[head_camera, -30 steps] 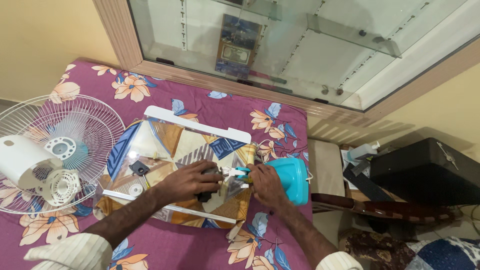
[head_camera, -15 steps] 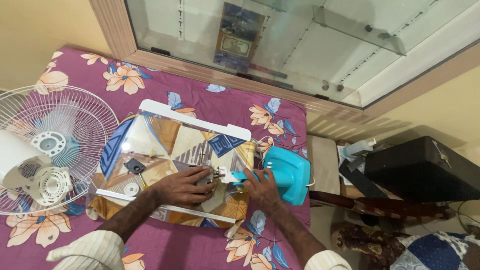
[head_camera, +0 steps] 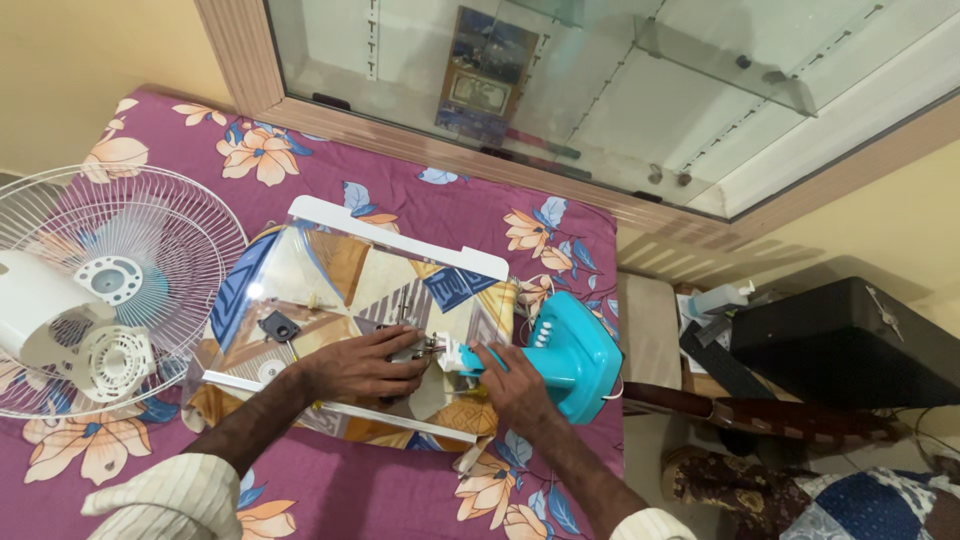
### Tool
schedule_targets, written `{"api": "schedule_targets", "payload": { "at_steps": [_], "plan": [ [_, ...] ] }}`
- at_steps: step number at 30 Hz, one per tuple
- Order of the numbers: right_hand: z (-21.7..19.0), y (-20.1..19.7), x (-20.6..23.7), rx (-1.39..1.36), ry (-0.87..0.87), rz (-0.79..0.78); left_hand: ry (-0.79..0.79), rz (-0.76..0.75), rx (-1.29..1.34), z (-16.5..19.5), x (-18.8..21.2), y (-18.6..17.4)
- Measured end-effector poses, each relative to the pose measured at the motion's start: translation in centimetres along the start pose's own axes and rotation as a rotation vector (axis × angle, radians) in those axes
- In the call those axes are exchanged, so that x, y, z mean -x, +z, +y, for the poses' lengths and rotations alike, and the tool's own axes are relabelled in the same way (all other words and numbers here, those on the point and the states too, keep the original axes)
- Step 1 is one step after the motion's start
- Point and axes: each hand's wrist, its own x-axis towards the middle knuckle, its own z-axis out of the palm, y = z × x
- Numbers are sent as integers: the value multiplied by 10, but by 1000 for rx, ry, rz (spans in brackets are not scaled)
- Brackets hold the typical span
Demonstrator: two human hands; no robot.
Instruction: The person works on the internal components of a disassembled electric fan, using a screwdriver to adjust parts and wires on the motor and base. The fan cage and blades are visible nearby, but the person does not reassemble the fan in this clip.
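Seen from above, a person works on a dismantled pedestal fan laid across a bed covered with a purple floral sheet (head_camera: 420, 210). The left hand (head_camera: 365, 365) lies curled over a small dark part (head_camera: 408, 352) at the middle of a patterned cloth (head_camera: 330, 270), its fingers closed about that piece, which peeks out just past the fingertips. The right hand (head_camera: 515, 385) rests directly beside it, fingers wrapped over the near end of the turquoise fan base (head_camera: 570, 352), where a white fitting (head_camera: 450, 355) juts toward the left hand. The two hands almost meet at that fitting; whether the dark part touches it cannot be told. The base extends away to the right of the grip, reaching the bed's edge. To the left, well apart from both hands, lie the white wire fan guard (head_camera: 120, 260) and the white motor housing (head_camera: 40, 300). A black case (head_camera: 850, 345) sits on the floor to the right, beyond the bed.
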Motion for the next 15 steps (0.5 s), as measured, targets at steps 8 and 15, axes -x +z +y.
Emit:
{"api": "schedule_targets", "payload": {
  "at_steps": [8, 15],
  "plan": [
    [-3, 11, 10, 89, 10, 56, 18, -3, 23, 4, 1, 4],
    [-13, 15, 9, 102, 26, 17, 38, -14, -54, 0, 8, -2]
  ]
}}
